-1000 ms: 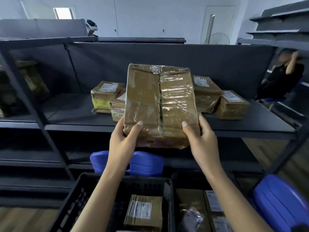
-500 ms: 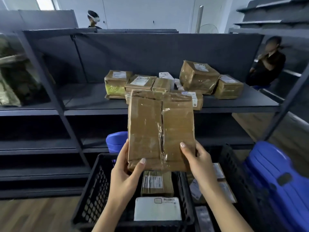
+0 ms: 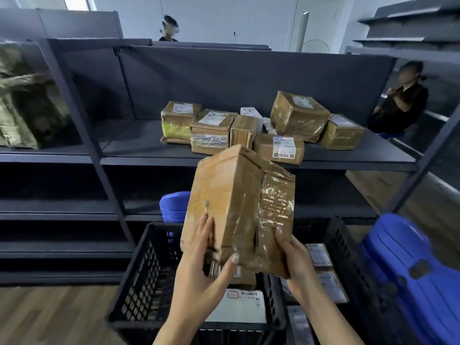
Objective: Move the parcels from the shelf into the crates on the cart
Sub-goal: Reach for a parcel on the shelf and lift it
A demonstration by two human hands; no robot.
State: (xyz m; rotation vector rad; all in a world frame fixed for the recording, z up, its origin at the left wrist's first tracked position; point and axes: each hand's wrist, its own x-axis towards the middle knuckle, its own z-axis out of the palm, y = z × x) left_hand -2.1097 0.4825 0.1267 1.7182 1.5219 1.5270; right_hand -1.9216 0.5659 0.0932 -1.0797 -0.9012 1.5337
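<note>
I have the taped cardboard parcel (image 3: 236, 200) by its bottom end, with both hands low on it. My left hand (image 3: 196, 270) has its fingers laid up the left face and the thumb hooked across the near lower corner. My right hand (image 3: 298, 262) cups the lower right corner, thumb pressed on the shiny tape. Both hands clasp the box firmly.

The parcel's long axis runs up and away from my grip, and its top leans a little to the left. Nearly all of its bulk stands above my hands, so I judge it top-heavy in this hold.

The open black crate (image 3: 139, 270) lies straight below my grip, mostly under the left hand. A second black crate (image 3: 348, 250) lies just off my right hand, down and to the right. A brown parcel sits directly beneath the held box's lower edge. A white labelled parcel (image 3: 239, 307) lies nearer to me than my thumbs.

The way in is therefore downward. I judge the box must either go in on end or be tipped flat, its top swinging away from me. The remaining shelf parcels (image 3: 211, 130) are beyond and above my grip.
</note>
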